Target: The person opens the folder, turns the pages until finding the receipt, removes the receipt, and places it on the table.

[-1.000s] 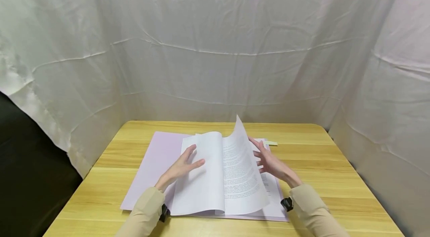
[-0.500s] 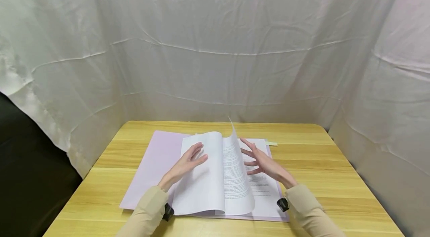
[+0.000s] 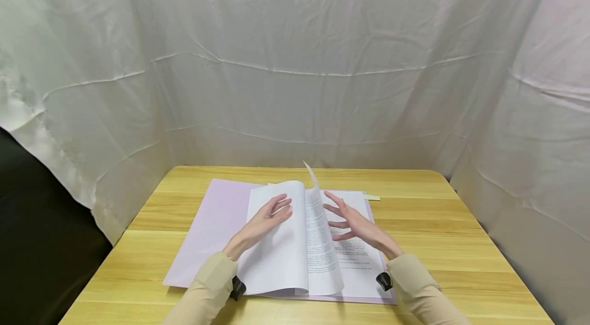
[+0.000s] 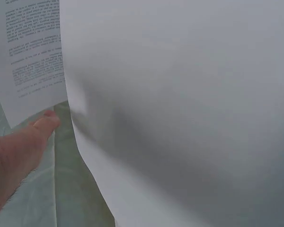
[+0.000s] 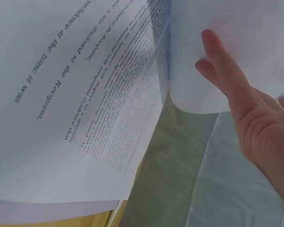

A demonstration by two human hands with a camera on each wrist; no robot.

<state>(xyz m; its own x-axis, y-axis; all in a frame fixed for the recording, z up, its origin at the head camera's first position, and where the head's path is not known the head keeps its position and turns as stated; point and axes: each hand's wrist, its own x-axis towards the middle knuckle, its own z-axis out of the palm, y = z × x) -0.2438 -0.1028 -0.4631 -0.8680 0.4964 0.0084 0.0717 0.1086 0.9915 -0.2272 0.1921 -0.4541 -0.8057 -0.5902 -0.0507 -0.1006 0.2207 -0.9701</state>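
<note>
A lilac folder (image 3: pixel 207 238) lies spread on the table, holding a stack of paper. Blank backs of turned pages (image 3: pixel 276 261) curve over its left side. Between the hands stands a printed sheet (image 3: pixel 319 251), raised and bowed, its far corner pointing up. My left hand (image 3: pixel 267 217), fingers loosely bent, hovers over the blank pages and holds nothing. Spread fingers of my right hand (image 3: pixel 357 222) are right at the raised sheet's right side; in the right wrist view they lie against its pale back (image 5: pixel 194 85). A printed page (image 3: pixel 357 263) lies flat beneath that hand.
A pale green tab (image 3: pixel 372 197) sticks out past the folder's upper right edge. The wooden table (image 3: pixel 442 243) extends around the folder. Grey-white curtains (image 3: pixel 295 84) hang behind and at both sides, with black cloth (image 3: pixel 37 222) at the lower left.
The raised sheet has swung left, uncovering more of the printed page under it. My right hand has moved left with it, and my left hand has shifted slightly right.
</note>
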